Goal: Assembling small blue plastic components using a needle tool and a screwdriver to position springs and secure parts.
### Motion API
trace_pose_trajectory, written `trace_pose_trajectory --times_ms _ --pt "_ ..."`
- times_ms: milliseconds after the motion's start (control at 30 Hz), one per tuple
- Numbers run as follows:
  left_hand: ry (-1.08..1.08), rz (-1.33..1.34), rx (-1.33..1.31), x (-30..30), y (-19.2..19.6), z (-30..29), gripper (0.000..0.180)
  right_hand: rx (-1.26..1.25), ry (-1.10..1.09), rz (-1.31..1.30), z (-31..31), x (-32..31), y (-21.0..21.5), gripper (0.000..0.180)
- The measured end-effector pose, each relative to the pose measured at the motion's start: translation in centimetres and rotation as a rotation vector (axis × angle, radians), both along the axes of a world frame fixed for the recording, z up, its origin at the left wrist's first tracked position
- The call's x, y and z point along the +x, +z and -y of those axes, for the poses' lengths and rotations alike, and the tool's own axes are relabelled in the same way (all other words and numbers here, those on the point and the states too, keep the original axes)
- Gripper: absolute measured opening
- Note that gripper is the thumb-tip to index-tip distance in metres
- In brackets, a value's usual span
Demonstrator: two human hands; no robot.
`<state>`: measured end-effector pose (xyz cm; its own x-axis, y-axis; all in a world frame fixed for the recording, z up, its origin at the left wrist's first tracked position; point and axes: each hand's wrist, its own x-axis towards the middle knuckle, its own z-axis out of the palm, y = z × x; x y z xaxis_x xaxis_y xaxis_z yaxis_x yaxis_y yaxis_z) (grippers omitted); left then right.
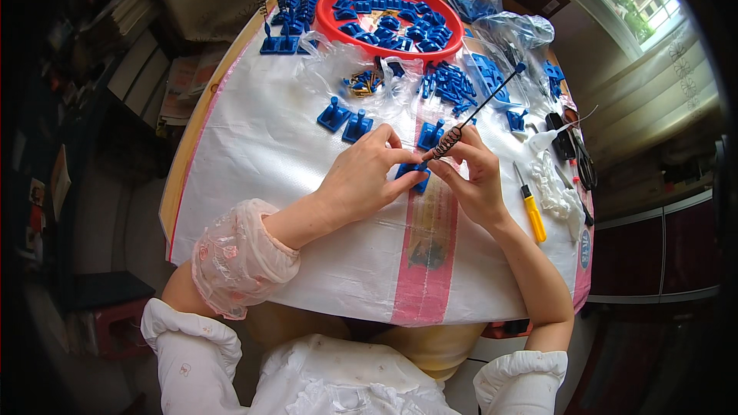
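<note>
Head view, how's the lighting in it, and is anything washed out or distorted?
In the head view, the window at upper right is brightest, partly washed out; in the head view, the white table cover shows a soft sheen, its near edge looking bowed; in the head view, the corners fall to black.
</note>
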<state>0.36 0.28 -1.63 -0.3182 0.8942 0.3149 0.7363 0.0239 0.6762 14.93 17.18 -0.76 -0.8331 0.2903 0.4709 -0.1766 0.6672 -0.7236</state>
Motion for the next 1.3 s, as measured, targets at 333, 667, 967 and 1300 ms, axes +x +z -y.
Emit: trace_pose_trajectory --times_ms 333,667,967,1300 --pt "0.01 0.02 0.042 -0.1 -0.3 0.0 0.029 0.015 -0.031 -0.005 0.5 0.0 0.4 0.016" --pt "0.006 0.048 0.036 -0.3 -0.3 0.0 0.021 0.057 -0.053 -0.011 0.6 -0.2 0.5 0.015" --pt "-0.023 -0.047 0.072 -0.6 -1.3 -0.2 0.022 0.111 -0.074 -0.044 0.5 -0.5 0.1 0.017" --pt "-0.023 -0.023 0.061 -0.4 -1.1 -0.1 0.018 0.078 -0.082 -0.046 0.6 -0.7 -0.2 0.018"
